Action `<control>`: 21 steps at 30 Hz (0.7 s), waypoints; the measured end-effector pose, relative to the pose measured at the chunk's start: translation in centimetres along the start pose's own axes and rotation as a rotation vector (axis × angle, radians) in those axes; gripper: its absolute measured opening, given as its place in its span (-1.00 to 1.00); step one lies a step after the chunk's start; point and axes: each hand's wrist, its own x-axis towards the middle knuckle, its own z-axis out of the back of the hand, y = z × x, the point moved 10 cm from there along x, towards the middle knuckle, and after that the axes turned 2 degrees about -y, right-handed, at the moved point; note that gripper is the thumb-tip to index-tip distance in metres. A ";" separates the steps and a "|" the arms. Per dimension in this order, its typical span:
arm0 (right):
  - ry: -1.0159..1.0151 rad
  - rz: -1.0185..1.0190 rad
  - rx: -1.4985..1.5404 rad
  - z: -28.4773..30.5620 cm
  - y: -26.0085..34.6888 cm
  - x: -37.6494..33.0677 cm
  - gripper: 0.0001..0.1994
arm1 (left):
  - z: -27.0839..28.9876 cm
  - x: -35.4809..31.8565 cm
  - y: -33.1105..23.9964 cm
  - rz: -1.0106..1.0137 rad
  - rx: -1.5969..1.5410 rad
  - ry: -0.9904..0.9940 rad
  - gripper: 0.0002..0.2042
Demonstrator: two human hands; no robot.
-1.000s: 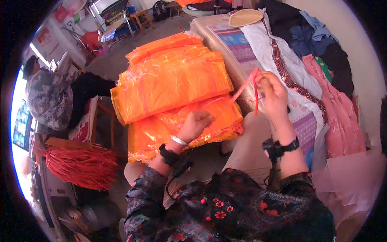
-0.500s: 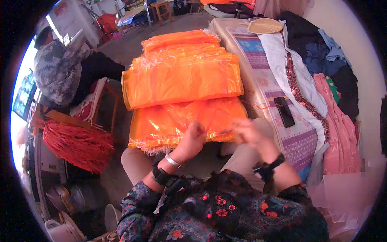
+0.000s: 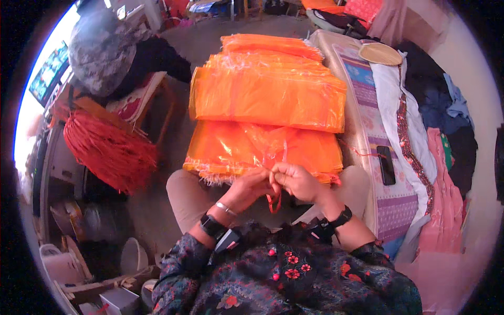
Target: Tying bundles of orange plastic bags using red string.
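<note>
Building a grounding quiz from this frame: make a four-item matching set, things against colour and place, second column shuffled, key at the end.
Things
1. pile
2. phone
3. fan
4. strand bundle

Colour and place
A. tan, at the far end of the white cloth
B. red, hanging at the picture's left
C. orange, mid-picture
D. black, lying on the patterned mat

Pairs: 1-C, 2-D, 3-A, 4-B

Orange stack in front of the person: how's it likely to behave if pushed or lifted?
Probably floppy: the orange stack has creased, thin-looking layers and frayed edges. Likely somewhat slippery, given its glossy, film-like sheen. Upper layers may shift if pushed, since they sit offset in steps.
</note>
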 end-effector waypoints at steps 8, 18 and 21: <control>0.082 -0.132 -0.169 -3.9 -3.5 -2.1 -0.83 | -3.1 1.6 -2.7 -0.018 -0.294 0.039 -0.77; -0.467 -0.029 -0.128 3.7 -1.8 -3.6 -0.86 | -0.6 0.6 -2.1 -0.066 0.142 -0.163 -0.80; -0.630 0.139 -0.168 5.9 0.9 -2.1 -0.83 | -1.0 0.2 -0.8 -0.010 0.316 -0.226 -0.79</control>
